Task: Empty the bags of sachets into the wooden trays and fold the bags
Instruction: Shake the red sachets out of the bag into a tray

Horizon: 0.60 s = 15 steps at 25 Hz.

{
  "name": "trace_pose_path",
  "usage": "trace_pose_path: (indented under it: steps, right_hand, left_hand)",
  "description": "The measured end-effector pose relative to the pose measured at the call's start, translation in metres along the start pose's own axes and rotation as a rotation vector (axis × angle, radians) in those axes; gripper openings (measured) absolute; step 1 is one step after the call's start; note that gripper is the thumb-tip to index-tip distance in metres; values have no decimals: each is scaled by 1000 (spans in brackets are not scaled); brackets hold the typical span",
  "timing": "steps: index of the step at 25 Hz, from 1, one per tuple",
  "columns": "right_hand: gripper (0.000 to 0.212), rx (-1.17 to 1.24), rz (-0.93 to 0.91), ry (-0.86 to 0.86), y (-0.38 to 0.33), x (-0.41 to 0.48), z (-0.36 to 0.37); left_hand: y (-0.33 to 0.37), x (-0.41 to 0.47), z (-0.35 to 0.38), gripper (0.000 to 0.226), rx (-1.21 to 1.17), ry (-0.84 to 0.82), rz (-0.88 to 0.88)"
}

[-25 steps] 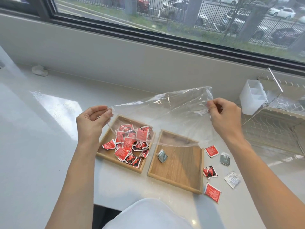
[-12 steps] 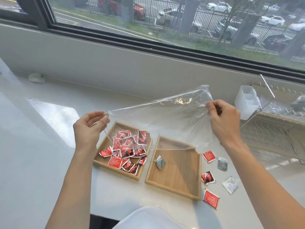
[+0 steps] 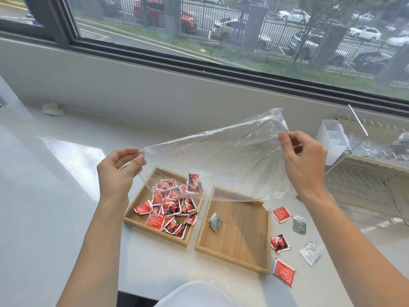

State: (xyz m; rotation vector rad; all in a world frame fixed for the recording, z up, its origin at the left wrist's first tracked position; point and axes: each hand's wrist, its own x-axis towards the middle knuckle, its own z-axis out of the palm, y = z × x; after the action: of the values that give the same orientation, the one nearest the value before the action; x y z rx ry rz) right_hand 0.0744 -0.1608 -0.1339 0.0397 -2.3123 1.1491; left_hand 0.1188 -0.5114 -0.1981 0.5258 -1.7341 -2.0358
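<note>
A clear plastic bag (image 3: 221, 160) is stretched in the air above two wooden trays. My left hand (image 3: 119, 171) pinches its left corner and my right hand (image 3: 303, 158) pinches its right corner. The left tray (image 3: 137, 218) holds a heap of red sachets (image 3: 170, 204); one red sachet (image 3: 193, 183) stands tilted at the bag's lower edge. The right tray (image 3: 241, 244) holds a single grey sachet (image 3: 215, 222). Loose red sachets (image 3: 284, 271) and grey sachets (image 3: 299, 224) lie on the white counter right of the trays.
A wire dish rack (image 3: 363, 180) with a white plastic holder (image 3: 332, 142) stands at the right. A crumpled clear scrap (image 3: 52, 109) lies at the back left by the wall. The counter's front edge (image 3: 141, 293) runs just below the trays.
Both hands have lifted the bag a little and pulled it flatter. One red sachet has come to the bag's lower edge above the left tray.
</note>
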Motion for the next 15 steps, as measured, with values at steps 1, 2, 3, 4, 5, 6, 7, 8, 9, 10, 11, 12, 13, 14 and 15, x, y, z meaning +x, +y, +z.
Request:
trace_pose_path:
  steps: [1, 2, 3, 4, 5, 6, 7, 8, 9, 10, 11, 12, 13, 14, 15]
  right_hand:
    - [29, 8, 1, -2, -1, 1, 0]
    - [29, -9, 0, -30, -2, 2, 1]
    - [28, -42, -4, -69, -4, 2, 3]
    - [28, -63, -12, -86, -4, 2, 5]
    - [28, -60, -21, -67, -4, 1, 6]
    - [29, -51, -32, -43, -5, 1, 7]
    - [28, -56, -39, -43, -7, 1, 8]
    - [28, -68, -40, -59, -7, 0, 10]
    - [28, -68, -41, -60, -7, -1, 11]
    - [27, -59, -48, -40, -7, -1, 11]
    - [27, -58, -56, -29, -8, -2, 12]
    - [27, -64, -62, -38, -10, -2, 13]
    - [27, -58, -65, -44, -10, -3, 13]
    - [27, -45, -78, -31, -9, -3, 13]
    - [26, -40, -98, -20, -9, -3, 13]
  left_hand:
    - [0, 0, -1, 16, -1, -1, 0]
    - [-1, 0, -2, 16, 1, 2, 0]
    - [-3, 1, -3, 16, 5, 9, -5]
    - [-5, 1, -5, 16, 12, 15, -15]
    - [-7, 0, -6, 16, 20, 13, -27]
    - [-9, -2, -7, 16, 25, 11, -36]
    - [-11, -2, -7, 16, 30, 14, -41]
    - [-13, -2, -8, 16, 34, 21, -45]
    - [-13, -3, -8, 16, 36, 24, -50]
    - [-13, -4, -8, 16, 31, 23, -51]
    - [-13, -4, -8, 16, 22, 27, -46]
    - [-12, -2, -9, 16, 15, 36, -41]
    - [-12, -2, -10, 16, 15, 41, -40]
    - [-12, -2, -10, 16, 16, 37, -42]
    - [-13, -3, -9, 16, 9, 31, -45]
